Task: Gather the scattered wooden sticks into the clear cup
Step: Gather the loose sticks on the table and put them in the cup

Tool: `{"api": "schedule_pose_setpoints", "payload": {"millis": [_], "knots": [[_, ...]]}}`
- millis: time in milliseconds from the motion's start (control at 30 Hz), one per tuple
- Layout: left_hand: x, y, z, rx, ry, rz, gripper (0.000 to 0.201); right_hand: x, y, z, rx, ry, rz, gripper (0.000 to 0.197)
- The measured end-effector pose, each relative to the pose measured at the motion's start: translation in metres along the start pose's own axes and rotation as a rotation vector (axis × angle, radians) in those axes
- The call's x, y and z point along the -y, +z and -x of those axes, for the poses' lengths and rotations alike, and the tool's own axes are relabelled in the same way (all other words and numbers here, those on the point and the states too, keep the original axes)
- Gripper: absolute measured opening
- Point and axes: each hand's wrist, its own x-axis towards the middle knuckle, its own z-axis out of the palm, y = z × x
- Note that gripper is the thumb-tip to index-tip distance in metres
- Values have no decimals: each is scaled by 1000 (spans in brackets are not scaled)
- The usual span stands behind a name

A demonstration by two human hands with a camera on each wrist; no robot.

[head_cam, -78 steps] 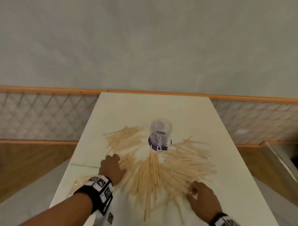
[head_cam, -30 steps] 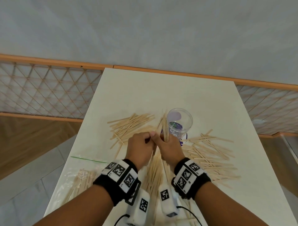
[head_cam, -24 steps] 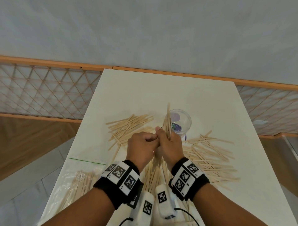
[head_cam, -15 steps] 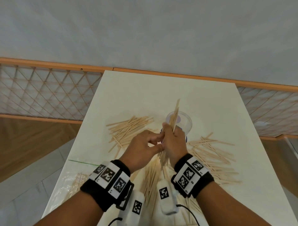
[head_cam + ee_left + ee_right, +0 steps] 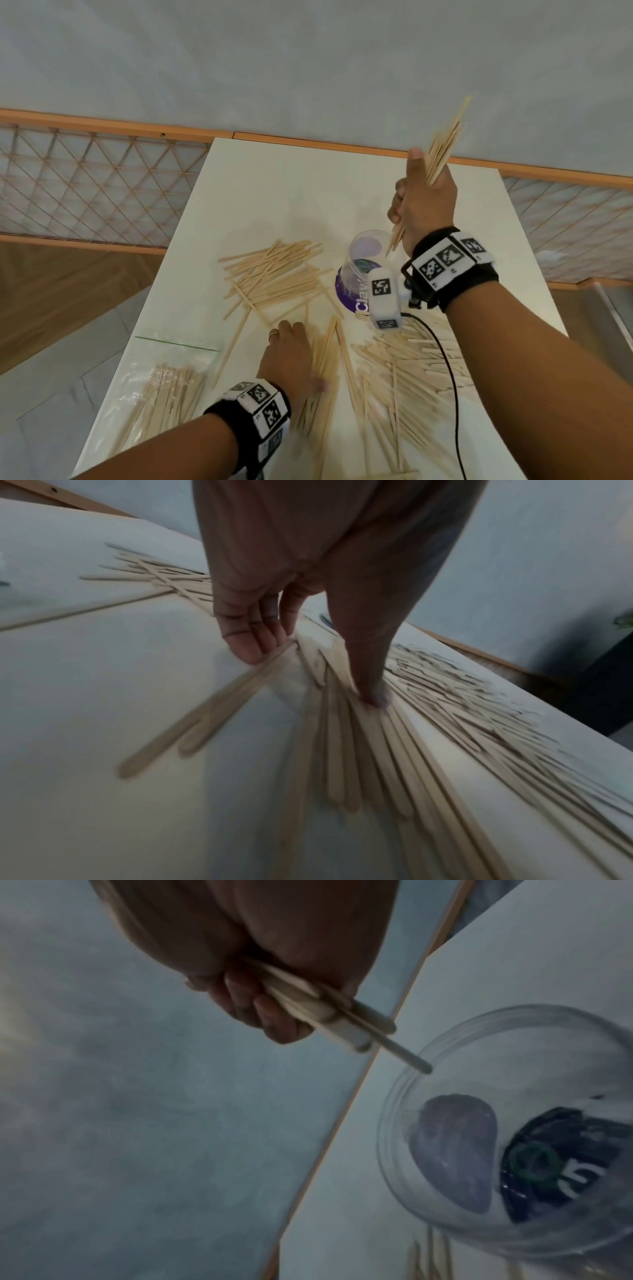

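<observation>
My right hand [image 5: 416, 205] grips a bundle of wooden sticks [image 5: 443, 147], held tilted above the table. The bundle's lower ends [image 5: 394, 1047] hang just over the rim of the clear cup [image 5: 359, 270], which stands upright on a purple base and holds no sticks. In the right wrist view the fingers [image 5: 274, 1015] curl round the bundle above the cup [image 5: 514, 1123]. My left hand [image 5: 305, 359] lies low on a fan of sticks [image 5: 325, 363] near me. Its thumb [image 5: 373, 693] presses on them and its fingertips [image 5: 250, 653] touch the other side.
More sticks lie scattered left of the cup [image 5: 274, 270] and at the front right [image 5: 411, 363] on the white table [image 5: 291, 192]. A clear plastic bag of sticks [image 5: 164, 394] sits at the front left corner. A black cable [image 5: 448, 377] hangs from my right wrist.
Both hands held the bundle upright beside the cup. The right hand has since lifted it up and to the right over the cup, and the left hand has let go and dropped onto the sticks on the table.
</observation>
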Motion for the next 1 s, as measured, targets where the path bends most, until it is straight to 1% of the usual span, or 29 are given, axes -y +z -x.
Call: {"api": "schedule_pose_setpoints", "payload": {"millis": [67,167,267,367,500,567,667,700,733,800,833,867,900,933,1000], "knots": [[-3,1,-3,11,2,47,79,-12,1,-1,-33,-6,35,37],[-3,-2,-8,10,20,68,56,-38,-2,4,-51,18,164,46],[1,-4,-11,-2,40,37,41,-58,-7,11,-14,32,265,44],[2,-5,-13,-14,50,-1,37,-62,-10,16,46,-13,307,46],[0,-6,-14,-11,45,-7,35,-58,-18,20,80,-55,336,60],[0,-6,-13,-13,35,-9,33,-52,-20,22,119,-71,373,55],[1,-6,-8,-34,11,27,31,-31,-30,27,148,-202,463,34],[3,-4,-6,-34,-4,45,37,-23,-37,30,129,-259,485,26],[4,-3,-3,-23,-16,43,47,-17,-47,34,98,-306,501,19],[9,3,5,33,-26,-8,69,-13,-73,48,36,-328,541,7],[10,5,9,57,-19,-25,73,-18,-89,57,30,-303,594,6],[11,8,13,75,-10,-25,71,-27,-104,68,61,-252,689,7],[11,12,17,78,7,-17,67,-39,-119,79,128,-173,831,10],[11,15,21,70,28,-9,61,-52,-133,91,233,-69,996,16],[8,19,25,56,63,2,50,-81,-155,115,470,164,1297,34]]}}
